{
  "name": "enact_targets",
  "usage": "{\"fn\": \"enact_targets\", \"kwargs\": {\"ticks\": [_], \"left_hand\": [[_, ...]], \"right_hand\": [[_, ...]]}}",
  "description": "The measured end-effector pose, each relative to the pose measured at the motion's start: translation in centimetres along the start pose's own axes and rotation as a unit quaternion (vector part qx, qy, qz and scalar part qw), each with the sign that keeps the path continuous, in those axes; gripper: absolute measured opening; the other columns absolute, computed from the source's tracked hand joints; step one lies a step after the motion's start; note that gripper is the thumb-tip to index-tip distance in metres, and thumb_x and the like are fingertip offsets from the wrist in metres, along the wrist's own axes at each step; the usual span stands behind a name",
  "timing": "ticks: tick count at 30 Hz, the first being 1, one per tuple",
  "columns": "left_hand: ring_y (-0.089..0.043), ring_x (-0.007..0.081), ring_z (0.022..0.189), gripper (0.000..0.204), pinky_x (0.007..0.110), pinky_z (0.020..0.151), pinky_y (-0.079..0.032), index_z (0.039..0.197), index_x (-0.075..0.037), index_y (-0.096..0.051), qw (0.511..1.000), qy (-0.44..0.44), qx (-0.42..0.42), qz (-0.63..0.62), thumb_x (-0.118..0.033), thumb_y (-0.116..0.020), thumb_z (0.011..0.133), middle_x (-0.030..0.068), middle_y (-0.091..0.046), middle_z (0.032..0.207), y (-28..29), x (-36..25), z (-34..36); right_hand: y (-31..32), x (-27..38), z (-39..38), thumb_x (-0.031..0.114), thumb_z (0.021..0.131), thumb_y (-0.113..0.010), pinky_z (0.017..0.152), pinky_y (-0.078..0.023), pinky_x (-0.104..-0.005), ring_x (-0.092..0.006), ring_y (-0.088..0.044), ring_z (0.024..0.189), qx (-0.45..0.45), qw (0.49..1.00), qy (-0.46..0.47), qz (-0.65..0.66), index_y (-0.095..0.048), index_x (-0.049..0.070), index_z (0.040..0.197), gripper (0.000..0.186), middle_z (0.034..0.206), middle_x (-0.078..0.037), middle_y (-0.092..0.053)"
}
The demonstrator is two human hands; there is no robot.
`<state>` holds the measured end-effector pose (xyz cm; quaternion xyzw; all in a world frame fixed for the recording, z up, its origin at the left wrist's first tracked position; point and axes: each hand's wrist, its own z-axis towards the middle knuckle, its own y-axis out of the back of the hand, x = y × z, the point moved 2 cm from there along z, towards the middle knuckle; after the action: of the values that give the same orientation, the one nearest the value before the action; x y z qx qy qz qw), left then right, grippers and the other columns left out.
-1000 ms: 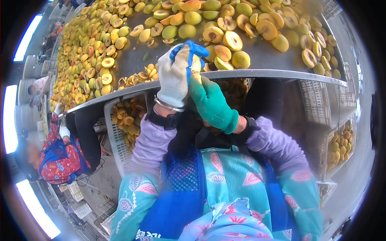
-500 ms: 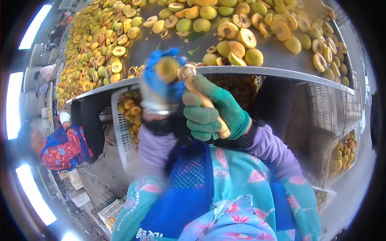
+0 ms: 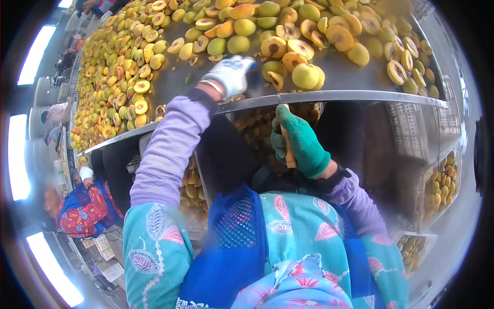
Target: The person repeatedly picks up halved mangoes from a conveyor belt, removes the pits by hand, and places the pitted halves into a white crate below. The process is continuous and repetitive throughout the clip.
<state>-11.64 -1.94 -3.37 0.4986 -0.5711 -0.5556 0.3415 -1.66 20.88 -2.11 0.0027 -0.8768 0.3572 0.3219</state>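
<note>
My white-gloved left hand (image 3: 230, 75) is over the metal table (image 3: 172, 85) near its front edge, left of some peach halves (image 3: 305, 76); blur hides whether it grips anything. My green-gloved right hand (image 3: 304, 143) curls around a wooden-handled tool (image 3: 289, 150) just outside that edge.

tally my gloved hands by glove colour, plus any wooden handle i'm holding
White-and-blue left hand: 1
Green right hand: 1
Wooden handle, held in the right hand: 1
Total: 3
</note>
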Motion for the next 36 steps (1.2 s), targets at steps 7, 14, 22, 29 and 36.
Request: {"fn": "enact_targets", "kwargs": {"ticks": [7,14,22,29,36], "left_hand": [[-0.066,0.0214,0.087,0.052,0.031,0.076,-0.056,0.124,0.005,-0.057,0.588,0.121,-0.050,-0.798,-0.039,-0.039,0.104,0.0163,-0.067,0.104,2.5,-2.1,-7.1],[-0.066,0.0169,0.080,0.048,0.031,0.074,-0.055,0.110,0.002,-0.064,0.888,0.017,-0.284,-0.361,-0.039,-0.039,0.105,0.0113,-0.069,0.088,2.6,-7.2,-8.1],[-0.069,0.0228,0.073,0.017,0.034,0.073,-0.056,0.097,-0.001,-0.065,0.904,-0.075,-0.324,-0.267,-0.015,-0.054,0.097,0.0097,-0.071,0.082,4.6,-7.8,-8.4],[-0.067,0.0201,0.064,0.031,0.031,0.067,-0.055,0.088,0.001,-0.064,0.904,-0.038,-0.340,-0.258,-0.019,-0.045,0.102,0.0101,-0.070,0.079,2.1,-6.1,-6.7],[-0.063,0.0171,0.064,0.043,0.029,0.065,-0.052,0.083,0.002,-0.064,0.806,-0.004,-0.153,-0.572,-0.030,-0.044,0.104,0.0080,-0.063,0.069,3.3,-7.0,-6.2]], "right_hand": [[-2.4,0.9,2.9,0.038,0.097,-0.057,0.062,-0.047,-0.0405,-0.0312,-0.064,0.071,-0.058,0.907,0.257,-0.328,-0.060,-0.001,0.097,0.039,0.074,-0.016,-0.063],[-3.6,0.5,2.8,0.040,0.096,-0.059,0.065,-0.049,-0.0466,-0.0427,-0.066,0.079,-0.056,0.884,0.276,-0.372,-0.060,-0.001,0.101,0.041,0.084,-0.025,-0.065],[-4.4,1.1,1.7,0.042,0.097,-0.057,0.066,-0.050,-0.0456,-0.0409,-0.067,0.080,-0.006,0.889,0.259,-0.378,-0.060,-0.001,0.110,0.045,0.085,-0.025,-0.067],[-4.7,-1.7,3.7,0.041,0.099,-0.054,0.056,-0.048,-0.0392,-0.0267,-0.062,0.062,-0.002,0.927,0.287,-0.240,-0.059,-0.002,0.099,0.043,0.071,-0.013,-0.062],[-6.7,-1.0,1.3,0.047,0.100,-0.049,0.038,-0.037,-0.0267,-0.0119,-0.048,0.043,0.150,0.977,0.019,0.150,-0.052,0.008,0.081,0.044,0.061,-0.004,-0.054]]}}
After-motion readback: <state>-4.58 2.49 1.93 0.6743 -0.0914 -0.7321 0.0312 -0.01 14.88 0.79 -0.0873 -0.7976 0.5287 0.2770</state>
